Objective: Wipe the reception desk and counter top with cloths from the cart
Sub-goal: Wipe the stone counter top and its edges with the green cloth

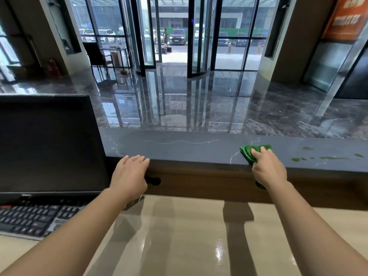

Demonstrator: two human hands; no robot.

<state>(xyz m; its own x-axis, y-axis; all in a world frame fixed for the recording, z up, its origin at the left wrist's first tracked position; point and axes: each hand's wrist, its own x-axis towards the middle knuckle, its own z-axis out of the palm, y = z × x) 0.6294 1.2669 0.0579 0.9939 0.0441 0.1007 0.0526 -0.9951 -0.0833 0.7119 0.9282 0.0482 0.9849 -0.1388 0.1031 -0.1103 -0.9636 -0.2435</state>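
The dark polished marble floor (199, 100) of a lobby fills the upper half of the view and reflects the glass doors behind it. In front of it there are two levels. The lower one is a pale beige glossy tabletop (179, 236), over which both forearms reach. The higher one is a dark grey stone tabletop with thin white veins (179, 148), and a brown wooden panel (199, 182) joins the two levels.

On the left of the pale tabletop stands a flat black computer monitor (45, 144) with a dark screen. A black keyboard (25, 218) lies just below it.

The left hand (129, 176) rests with its fingertips on the near edge of the stone tabletop, just beside the monitor. Its grip is relaxed, with the fingers nearly straight and close together, and it holds nothing.

The right hand (267, 168) is well apart from it, to the right, on the same edge. Its grip is closed round a crumpled green cloth (248, 152) and presses it on the stone surface. One fingertip lies on top of the cloth, and a small end of the cloth hangs under the wrist, in front of the wooden panel.

To the right of the cloth, some small greenish smears (296, 159) lie on the stone.
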